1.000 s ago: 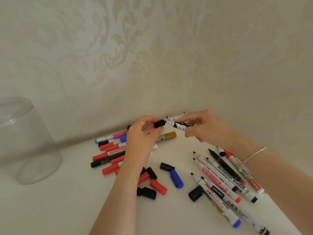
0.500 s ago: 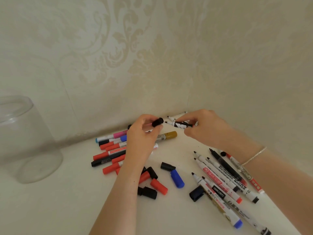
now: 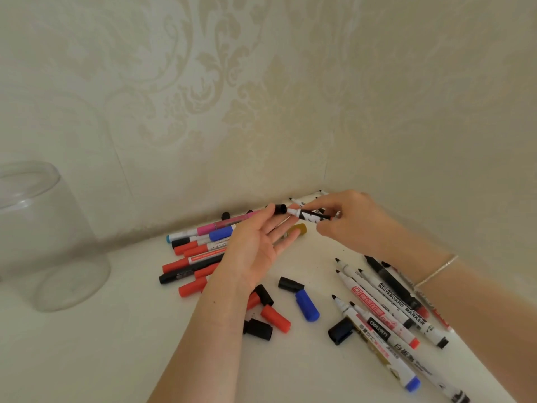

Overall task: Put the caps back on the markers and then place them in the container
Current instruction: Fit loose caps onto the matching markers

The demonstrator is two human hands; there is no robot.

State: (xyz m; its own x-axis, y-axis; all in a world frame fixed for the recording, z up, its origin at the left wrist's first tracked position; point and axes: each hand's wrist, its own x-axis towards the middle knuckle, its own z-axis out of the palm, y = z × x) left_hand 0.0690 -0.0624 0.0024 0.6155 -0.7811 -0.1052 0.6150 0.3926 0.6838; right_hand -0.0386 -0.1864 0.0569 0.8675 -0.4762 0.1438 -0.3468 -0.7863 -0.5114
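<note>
My right hand point(image 3: 353, 225) grips a black-and-white marker point(image 3: 315, 216) by its barrel, tip pointing left. A black cap point(image 3: 280, 209) sits at that tip, pinched at the fingertips of my left hand point(image 3: 255, 251). The rest of that hand's fingers are spread straight, palm towards me. Both hands hover above the white table near the wall corner. The clear plastic container point(image 3: 43, 237) stands at far left, well apart from my hands.
Capped red, blue, pink and black markers point(image 3: 197, 251) lie in a pile under my left hand. Loose caps lie in front: black point(image 3: 290, 285), blue point(image 3: 307, 305), red point(image 3: 274, 318), black point(image 3: 340, 330). Several uncapped markers point(image 3: 377, 309) lie under my right forearm. Walls close in behind.
The cap and the marker tip were apart half a second ago; now they meet. My left hand has turned palm-up with its fingers spread out.
</note>
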